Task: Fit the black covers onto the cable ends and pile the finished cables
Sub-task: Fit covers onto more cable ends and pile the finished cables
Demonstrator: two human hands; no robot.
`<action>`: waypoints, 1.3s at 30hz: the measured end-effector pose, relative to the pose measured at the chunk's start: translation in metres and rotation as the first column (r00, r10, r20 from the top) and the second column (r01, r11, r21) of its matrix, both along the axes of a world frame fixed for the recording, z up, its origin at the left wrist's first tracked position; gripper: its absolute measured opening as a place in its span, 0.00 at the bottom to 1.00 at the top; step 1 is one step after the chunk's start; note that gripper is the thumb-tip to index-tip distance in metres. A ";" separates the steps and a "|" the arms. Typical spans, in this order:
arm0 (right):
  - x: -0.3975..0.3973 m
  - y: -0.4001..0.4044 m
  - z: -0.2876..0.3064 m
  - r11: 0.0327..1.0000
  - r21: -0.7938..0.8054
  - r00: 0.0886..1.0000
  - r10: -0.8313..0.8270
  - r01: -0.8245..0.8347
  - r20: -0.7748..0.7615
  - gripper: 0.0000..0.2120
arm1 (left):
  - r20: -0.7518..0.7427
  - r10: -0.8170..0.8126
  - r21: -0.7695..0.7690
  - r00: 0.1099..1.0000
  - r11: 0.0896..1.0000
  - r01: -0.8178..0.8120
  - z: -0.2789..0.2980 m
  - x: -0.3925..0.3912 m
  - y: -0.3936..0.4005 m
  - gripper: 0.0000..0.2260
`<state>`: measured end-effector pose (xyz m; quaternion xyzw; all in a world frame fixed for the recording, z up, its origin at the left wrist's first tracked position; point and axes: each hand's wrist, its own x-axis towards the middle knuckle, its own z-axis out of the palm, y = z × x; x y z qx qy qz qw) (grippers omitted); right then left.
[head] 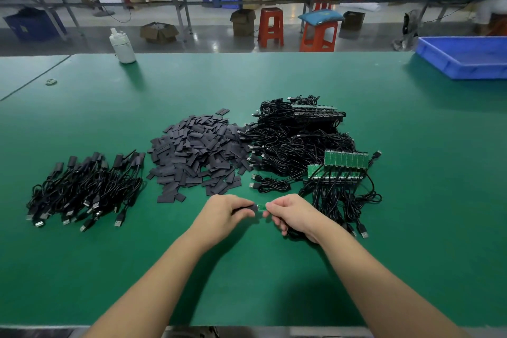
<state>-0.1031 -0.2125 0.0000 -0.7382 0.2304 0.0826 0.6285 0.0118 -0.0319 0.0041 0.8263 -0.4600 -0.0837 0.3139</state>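
My left hand [223,212] pinches a black cover [248,210] just above the green table. My right hand [293,215] grips a cable whose small green board end [262,206] meets the cover's mouth; the cable's black loops hang under that palm. A heap of loose black covers [194,153] lies straight ahead. Covered cables are piled at the left [85,189]. Uncovered cables with rows of green boards [343,164] lie to the right, with a bigger tangle [296,132] behind them.
A white bottle [122,46] stands at the table's far edge on the left. A blue tray [463,57] sits at the far right corner. A small ring [51,81] lies far left. Stools, boxes and other benches stand beyond the table.
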 end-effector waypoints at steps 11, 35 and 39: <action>-0.002 -0.002 0.001 0.995 0.096 1.000 -0.003 0.004 -0.011 0.13 | 0.038 -0.017 -0.027 0.999 0.999 0.018 0.000 -0.003 -0.003 0.10; -0.005 -0.007 -0.002 0.995 0.033 0.996 0.090 -0.089 -0.013 0.09 | 0.170 -0.131 0.035 0.977 0.991 0.127 -0.003 -0.013 -0.014 0.08; -0.006 -0.006 -0.001 0.998 0.005 0.998 0.059 -0.059 0.020 0.05 | 0.219 -0.107 0.005 0.970 0.994 0.109 -0.002 -0.018 -0.015 0.07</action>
